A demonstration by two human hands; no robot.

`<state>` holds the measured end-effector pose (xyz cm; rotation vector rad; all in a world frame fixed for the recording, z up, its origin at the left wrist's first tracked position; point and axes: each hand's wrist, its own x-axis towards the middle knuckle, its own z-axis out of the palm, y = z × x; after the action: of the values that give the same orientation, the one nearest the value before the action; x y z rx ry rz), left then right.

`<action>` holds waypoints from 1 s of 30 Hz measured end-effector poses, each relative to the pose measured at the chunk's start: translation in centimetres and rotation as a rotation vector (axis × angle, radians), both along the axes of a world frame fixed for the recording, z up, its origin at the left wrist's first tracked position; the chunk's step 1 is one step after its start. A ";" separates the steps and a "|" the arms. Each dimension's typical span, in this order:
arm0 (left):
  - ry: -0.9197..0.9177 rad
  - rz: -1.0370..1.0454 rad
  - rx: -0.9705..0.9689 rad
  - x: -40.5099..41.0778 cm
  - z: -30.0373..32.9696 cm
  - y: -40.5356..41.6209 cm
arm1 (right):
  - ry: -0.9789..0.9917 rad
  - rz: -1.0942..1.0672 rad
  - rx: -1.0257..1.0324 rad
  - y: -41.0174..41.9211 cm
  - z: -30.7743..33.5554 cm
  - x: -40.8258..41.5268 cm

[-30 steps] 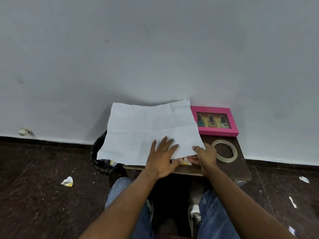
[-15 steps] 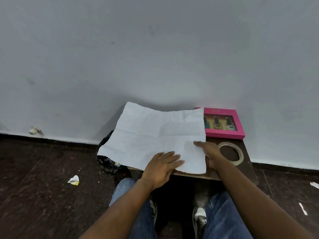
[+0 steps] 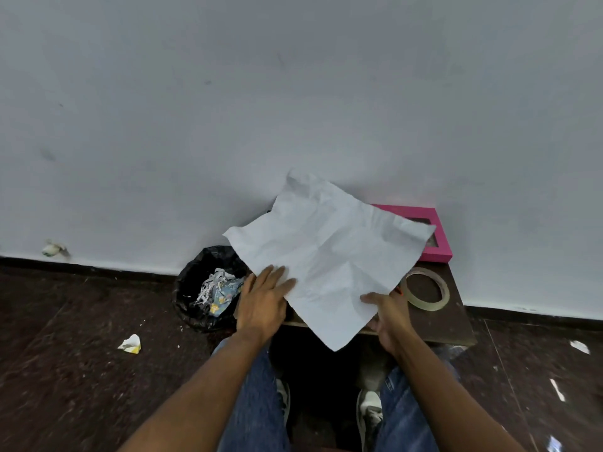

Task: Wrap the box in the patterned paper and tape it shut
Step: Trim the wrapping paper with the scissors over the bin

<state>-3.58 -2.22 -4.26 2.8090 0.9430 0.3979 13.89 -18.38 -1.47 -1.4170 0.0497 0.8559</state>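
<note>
The wrapping paper [image 3: 329, 256] lies white side up and creased on the small dark table [image 3: 453, 324], turned cornerwise, with one corner hanging over the front edge. Its far right corner covers part of the pink box [image 3: 439, 238], which sits against the wall. My left hand [image 3: 264, 301] rests with straight fingers on the paper's left edge. At the lower right edge my right hand [image 3: 390, 313] pinches the paper, thumb on top and fingers hidden beneath. A roll of clear tape [image 3: 427, 306] lies flat on the table just right of my right hand.
A bin lined with a black bag [image 3: 195, 308] holds paper scraps and stands on the floor left of the table. A crumpled scrap [image 3: 130, 343] lies on the dark floor further left. The grey wall rises right behind the table. My knees are under its front edge.
The paper has been turned from square to cornerwise and now overlaps the pink box. My left hand slid to its left edge; my right hand shifted to its lower right edge.
</note>
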 end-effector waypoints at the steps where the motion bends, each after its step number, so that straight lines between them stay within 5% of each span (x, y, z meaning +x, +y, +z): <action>1: -0.020 0.085 -0.081 0.1 0.0 -0.1 | 0.012 0.007 -0.012 0.0 -0.2 -0.3; 7: -0.439 0.550 -0.371 1.0 0.2 -1.7 | 0.048 -0.028 0.014 0.7 -0.6 -2.3; 13: -0.984 0.950 -1.046 2.3 1.7 -2.0 | 0.018 -0.101 0.026 2.0 -0.9 -4.3; 20: -0.775 0.671 -1.195 2.4 1.5 -3.7 | 0.010 -0.058 0.041 2.1 -0.6 -4.4; 26: -0.815 0.777 -1.177 2.8 1.2 -3.2 | -0.078 -0.058 -0.057 0.2 0.3 -1.9; 30: -0.931 0.850 -1.285 3.2 1.2 -2.8 | -0.416 -0.075 -0.305 -1.6 -0.3 1.4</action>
<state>-0.34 -5.00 -3.05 0.8401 1.3308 0.7138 15.30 -19.99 -1.81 -1.8447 -0.0861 0.4910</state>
